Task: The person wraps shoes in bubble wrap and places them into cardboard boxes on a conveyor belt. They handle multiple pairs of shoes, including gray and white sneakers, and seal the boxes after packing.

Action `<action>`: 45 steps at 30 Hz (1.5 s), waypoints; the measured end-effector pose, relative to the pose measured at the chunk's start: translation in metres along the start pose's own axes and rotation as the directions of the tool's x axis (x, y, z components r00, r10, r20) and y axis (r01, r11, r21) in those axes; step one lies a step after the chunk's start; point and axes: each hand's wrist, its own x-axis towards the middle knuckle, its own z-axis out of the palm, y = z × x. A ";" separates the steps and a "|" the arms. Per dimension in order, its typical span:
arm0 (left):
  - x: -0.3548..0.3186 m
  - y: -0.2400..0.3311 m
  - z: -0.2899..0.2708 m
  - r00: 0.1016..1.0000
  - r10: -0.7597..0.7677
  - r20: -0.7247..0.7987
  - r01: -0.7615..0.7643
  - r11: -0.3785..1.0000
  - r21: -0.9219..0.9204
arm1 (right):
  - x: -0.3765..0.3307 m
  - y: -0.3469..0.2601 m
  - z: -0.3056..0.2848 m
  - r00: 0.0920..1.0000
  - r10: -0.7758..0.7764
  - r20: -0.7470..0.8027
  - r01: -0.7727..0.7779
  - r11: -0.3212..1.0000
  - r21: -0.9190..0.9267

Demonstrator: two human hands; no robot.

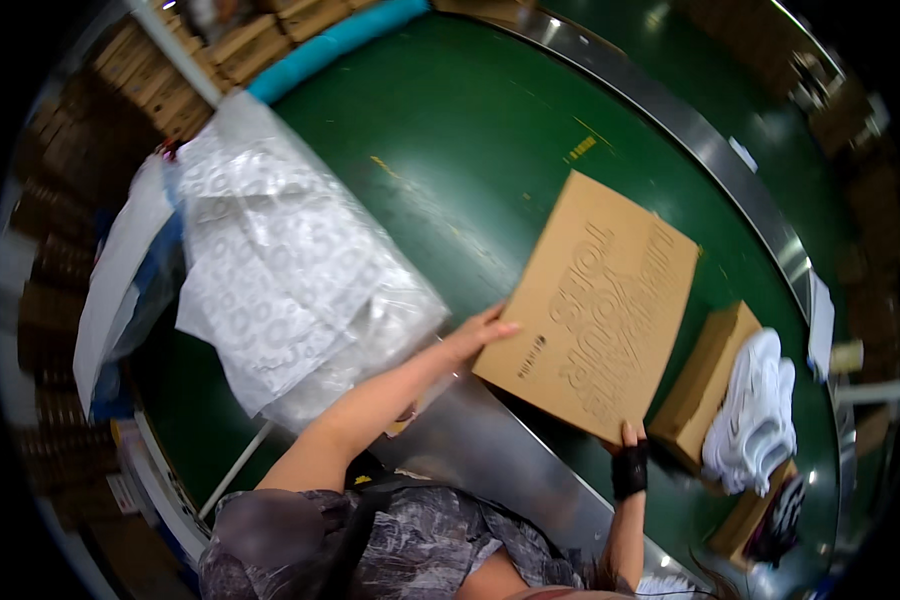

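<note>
A flat brown cardboard shoebox with dark printing on its upper face is held tilted over the green work surface. My left hand grips its left edge, thumb on top and the other fingers partly hidden. At the near right corner my right hand, with a black wrist wrap, holds the box, and most of its fingers are hidden underneath. To the right, a pair of white sneakers rests at another brown box.
On the left lies a stack of white patterned tissue paper on clear plastic. A metal rail edges the green belt nearest me. A box with dark shoes stands lower right. Cartons and a turquoise roll are at the far left.
</note>
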 end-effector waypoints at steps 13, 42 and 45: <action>-0.022 0.090 0.066 0.999 -0.002 0.038 0.011 0.967 -0.253 | -0.046 -0.145 0.062 0.841 -0.541 -0.022 0.492 0.780 -0.387; -0.499 0.193 -0.036 0.618 0.265 -0.740 -0.592 0.776 -0.217 | -0.224 -0.205 0.438 0.417 -0.672 0.612 0.809 0.582 0.087; -0.534 0.184 -0.047 0.595 0.308 -0.742 -0.649 0.729 -0.218 | -0.224 -0.182 0.487 0.357 -0.602 0.714 0.786 0.607 0.119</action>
